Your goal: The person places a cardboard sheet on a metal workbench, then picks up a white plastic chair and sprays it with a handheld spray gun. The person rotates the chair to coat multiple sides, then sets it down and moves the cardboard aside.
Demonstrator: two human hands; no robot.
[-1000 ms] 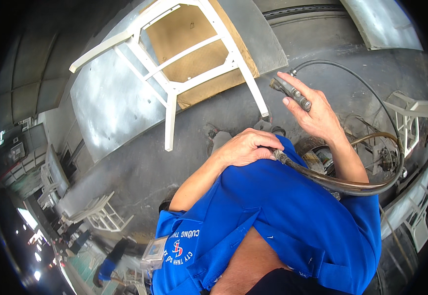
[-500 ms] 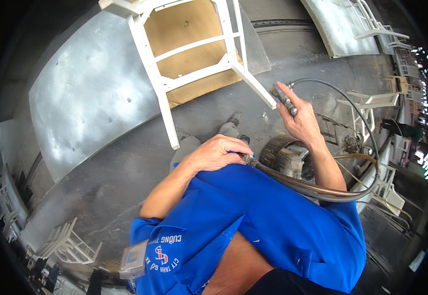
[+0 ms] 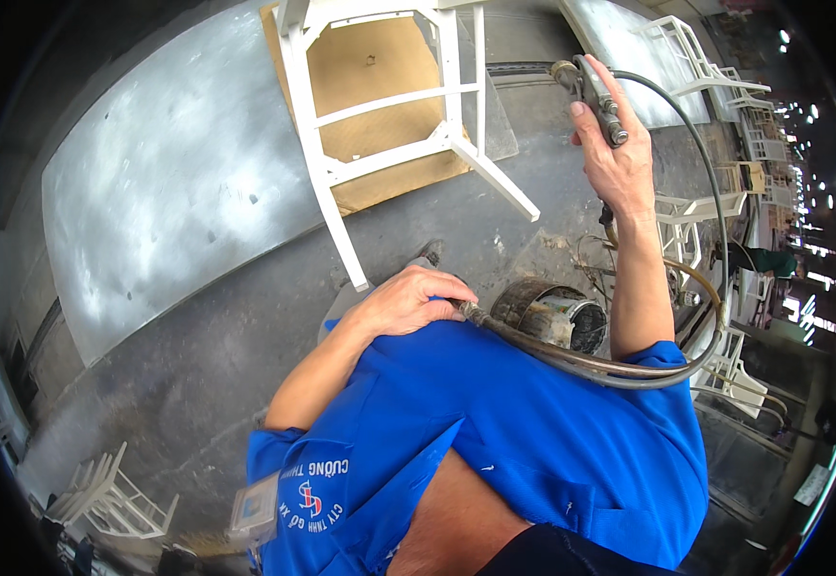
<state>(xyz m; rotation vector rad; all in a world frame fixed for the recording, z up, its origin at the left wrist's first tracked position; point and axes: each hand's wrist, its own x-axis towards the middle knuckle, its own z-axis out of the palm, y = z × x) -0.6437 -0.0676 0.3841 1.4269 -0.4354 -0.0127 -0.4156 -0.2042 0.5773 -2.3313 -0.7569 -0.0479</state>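
My right hand (image 3: pixel 621 168) is raised at the upper right, closed around a metal spray gun (image 3: pixel 598 101) whose nozzle end points up and left. A dark hose loops from the gun down the right side. Against the front of my blue shirt, my left hand (image 3: pixel 408 302) is closed around the hose (image 3: pixel 524 348) near a metal fitting; its grip is partly hidden by the fingers. Ahead of me a white chair frame (image 3: pixel 394 93) lies tipped with its legs toward me, a brown cardboard sheet (image 3: pixel 370 53) behind it. The spray gun is to the right of the chair's legs.
A large grey-white panel (image 3: pixel 178 182) covers the left. Paint-crusted buckets (image 3: pixel 545 312) stand on the floor right of my feet. More white chairs (image 3: pixel 692 53) line the right side, and others (image 3: pixel 116 494) stand at the lower left. A person (image 3: pixel 773 261) is far right.
My right hand has lifted the spray gun up and to the right, away from the chair leg's end. My left hand stays at my waist. The whole view has shifted slightly.
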